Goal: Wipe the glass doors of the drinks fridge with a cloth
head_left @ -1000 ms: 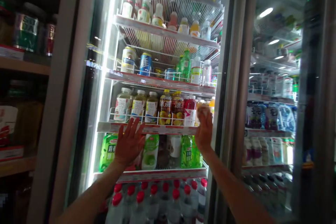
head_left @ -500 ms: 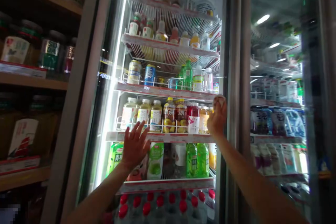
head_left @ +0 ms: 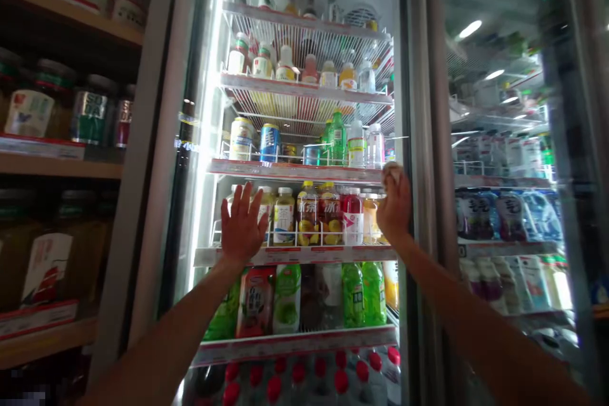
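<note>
My right hand (head_left: 396,208) is closed on a crumpled pale cloth (head_left: 392,172), which is at the right end of a shelf's front edge (head_left: 304,171). Whether the cloth touches the edge is hard to tell. With fingers spread, my left hand (head_left: 243,223) is raised in front of bottles on the shelf below and holds nothing. It partly hides the white-capped bottles there. To its right on that shelf are a tea bottle (head_left: 284,217), dark bottles with yellow caps (head_left: 307,212) and a red drink bottle (head_left: 352,217).
The lit drinks cooler has a metal frame post (head_left: 421,108) at right, with a glass-fronted cooler (head_left: 504,158) beyond. Green bottles (head_left: 353,295) stand lower down, above red-capped bottles (head_left: 298,377). At left, a wooden shelf (head_left: 57,165) carries jars and bottles.
My left hand has risen from the lower shelf edge to in front of the bottles above it. My right hand stays near the right shelf end with the cloth. The view has shifted slightly.
</note>
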The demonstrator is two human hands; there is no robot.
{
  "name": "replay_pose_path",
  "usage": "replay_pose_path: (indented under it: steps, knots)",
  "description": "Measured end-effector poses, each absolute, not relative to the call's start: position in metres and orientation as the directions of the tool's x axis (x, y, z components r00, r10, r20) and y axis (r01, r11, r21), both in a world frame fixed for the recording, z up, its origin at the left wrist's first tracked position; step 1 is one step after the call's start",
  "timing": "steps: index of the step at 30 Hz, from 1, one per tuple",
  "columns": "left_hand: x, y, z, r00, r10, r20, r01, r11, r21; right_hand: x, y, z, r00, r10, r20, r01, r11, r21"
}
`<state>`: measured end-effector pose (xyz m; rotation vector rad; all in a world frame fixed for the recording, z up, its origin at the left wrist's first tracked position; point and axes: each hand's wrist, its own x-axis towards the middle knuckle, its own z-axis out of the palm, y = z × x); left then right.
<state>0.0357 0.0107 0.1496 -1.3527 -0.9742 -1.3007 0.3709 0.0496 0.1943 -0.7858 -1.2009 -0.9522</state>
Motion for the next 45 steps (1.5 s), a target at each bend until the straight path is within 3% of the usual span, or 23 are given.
replay_pose_path:
  steps: [4, 6, 8, 12, 15, 17, 19, 21, 23, 25, 27, 29, 31, 33, 37, 39, 41, 45]
  knots:
    - [0.034, 0.011, 0.151, 0.104, -0.068, 0.992, 0.967, -0.227, -0.117, 0.308, 0.035, 0.167, -0.371, -0.159, 0.915, 0.811, 0.425, 0.402]
    - [0.033, 0.012, 0.152, 0.106, -0.070, 0.992, 0.966, -0.229, -0.120, 0.305, 0.030, 0.159, -0.511, -0.148, 0.847, 0.743, 0.420, 0.521]
    - [0.033, 0.012, 0.152, 0.107, -0.074, 0.992, 0.967, -0.224, -0.121, 0.328, 0.031, 0.162, -0.428, -0.138, 0.893, 0.797, 0.409, 0.445]
    - [0.035, 0.011, 0.151, 0.110, -0.083, 0.990, 0.971, -0.201, -0.125, 0.385, 0.045, 0.193, 0.030, -0.159, 0.987, 0.915, 0.403, 0.037]
    - [0.035, 0.010, 0.150, 0.110, -0.082, 0.991, 0.974, -0.189, -0.123, 0.371, 0.051, 0.199, 0.083, -0.173, 0.981, 0.909, 0.416, -0.003]
    - [0.035, 0.009, 0.150, 0.109, -0.079, 0.991, 0.974, -0.191, -0.122, 0.334, 0.048, 0.184, -0.042, -0.168, 0.985, 0.887, 0.447, 0.114]
    - [0.034, 0.009, 0.150, 0.115, -0.079, 0.990, 0.974, -0.186, -0.128, 0.292, 0.039, 0.160, -0.259, -0.173, 0.950, 0.829, 0.466, 0.310]
    - [0.033, 0.009, 0.151, 0.131, -0.083, 0.988, 0.974, -0.173, -0.143, 0.265, 0.030, 0.141, -0.498, -0.189, 0.846, 0.723, 0.448, 0.525]
    - [0.032, 0.008, 0.151, 0.140, -0.085, 0.987, 0.974, -0.167, -0.152, 0.264, 0.025, 0.136, -0.611, -0.186, 0.770, 0.655, 0.426, 0.623]
    - [0.032, 0.008, 0.150, 0.139, -0.086, 0.987, 0.974, -0.171, -0.152, 0.289, 0.027, 0.150, -0.519, -0.173, 0.837, 0.726, 0.429, 0.538]
    - [0.032, 0.009, 0.149, 0.134, -0.091, 0.987, 0.974, -0.174, -0.148, 0.326, 0.034, 0.177, -0.227, -0.178, 0.957, 0.851, 0.442, 0.284]
    - [0.033, 0.009, 0.149, 0.133, -0.102, 0.986, 0.975, -0.167, -0.149, 0.356, 0.043, 0.204, 0.049, -0.191, 0.980, 0.896, 0.441, 0.041]
    - [0.033, 0.010, 0.148, 0.136, -0.109, 0.985, 0.976, -0.156, -0.152, 0.363, 0.048, 0.217, 0.160, -0.198, 0.967, 0.896, 0.440, -0.058]
    - [0.033, 0.010, 0.148, 0.140, -0.106, 0.984, 0.976, -0.152, -0.155, 0.344, 0.048, 0.210, 0.093, -0.204, 0.975, 0.894, 0.449, 0.009]
    - [0.031, 0.010, 0.148, 0.135, -0.097, 0.986, 0.971, -0.186, -0.151, 0.287, 0.035, 0.165, -0.405, -0.225, 0.886, 0.771, 0.437, 0.464]
    - [0.031, 0.010, 0.148, 0.131, -0.100, 0.986, 0.969, -0.196, -0.148, 0.285, 0.031, 0.153, -0.565, -0.210, 0.798, 0.678, 0.433, 0.594]
    - [0.031, 0.009, 0.148, 0.129, -0.100, 0.987, 0.970, -0.194, -0.146, 0.308, 0.031, 0.157, -0.494, -0.184, 0.850, 0.729, 0.446, 0.520]
    - [0.032, 0.010, 0.149, 0.124, -0.086, 0.988, 0.971, -0.195, -0.139, 0.369, 0.040, 0.179, -0.034, -0.177, 0.984, 0.901, 0.421, 0.107]
